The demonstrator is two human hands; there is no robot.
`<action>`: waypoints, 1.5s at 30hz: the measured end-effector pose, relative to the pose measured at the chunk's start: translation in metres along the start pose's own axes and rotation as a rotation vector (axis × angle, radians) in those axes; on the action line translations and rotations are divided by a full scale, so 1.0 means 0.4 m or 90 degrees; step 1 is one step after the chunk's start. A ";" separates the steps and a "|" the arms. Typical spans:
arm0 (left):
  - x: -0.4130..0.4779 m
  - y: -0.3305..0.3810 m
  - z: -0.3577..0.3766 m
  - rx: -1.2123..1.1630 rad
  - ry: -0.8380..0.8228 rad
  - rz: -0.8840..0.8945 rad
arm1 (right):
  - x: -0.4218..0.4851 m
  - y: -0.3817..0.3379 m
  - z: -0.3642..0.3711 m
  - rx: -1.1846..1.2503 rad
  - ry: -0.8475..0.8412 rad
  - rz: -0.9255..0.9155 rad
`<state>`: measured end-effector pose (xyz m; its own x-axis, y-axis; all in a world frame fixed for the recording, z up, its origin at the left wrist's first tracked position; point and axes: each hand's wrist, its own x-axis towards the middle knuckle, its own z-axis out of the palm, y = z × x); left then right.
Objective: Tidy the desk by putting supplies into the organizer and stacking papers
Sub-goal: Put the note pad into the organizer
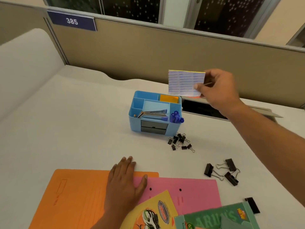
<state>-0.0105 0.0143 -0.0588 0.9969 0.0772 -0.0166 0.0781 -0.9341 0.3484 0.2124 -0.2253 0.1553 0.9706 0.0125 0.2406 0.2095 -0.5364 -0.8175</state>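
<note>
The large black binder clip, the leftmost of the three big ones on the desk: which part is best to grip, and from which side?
Probably the black body of the large binder clip, pinched from above across its narrow width. It lies flat on the desk, wire handles stretched toward the lower right, so the body stands highest and has bare desk on both sides.

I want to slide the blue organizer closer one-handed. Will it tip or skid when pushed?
Likely skids: the blue organizer looks squat and broad on the smooth desk. The stapler and pens inside add some weight, yet it should move easily. Pushed near the rim, the pens may rattle or lean.
</note>
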 end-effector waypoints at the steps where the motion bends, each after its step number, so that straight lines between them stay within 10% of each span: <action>1: 0.001 0.000 0.000 -0.002 0.000 0.000 | 0.028 -0.013 0.030 -0.061 -0.014 -0.038; 11: 0.004 0.001 -0.004 -0.003 -0.012 -0.003 | 0.144 -0.062 0.244 -0.393 -0.155 -0.230; 31: 0.006 0.005 -0.005 0.000 -0.016 -0.009 | 0.148 -0.018 0.362 -0.466 -0.343 -0.259; 45: 0.003 0.006 0.000 0.001 0.010 -0.003 | -0.102 0.068 0.154 -0.290 -0.095 -0.141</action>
<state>-0.0091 0.0123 -0.0579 0.9962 0.0876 -0.0036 0.0834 -0.9342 0.3467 0.1859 -0.1883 0.0912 0.9222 0.2691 0.2779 0.3709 -0.8189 -0.4379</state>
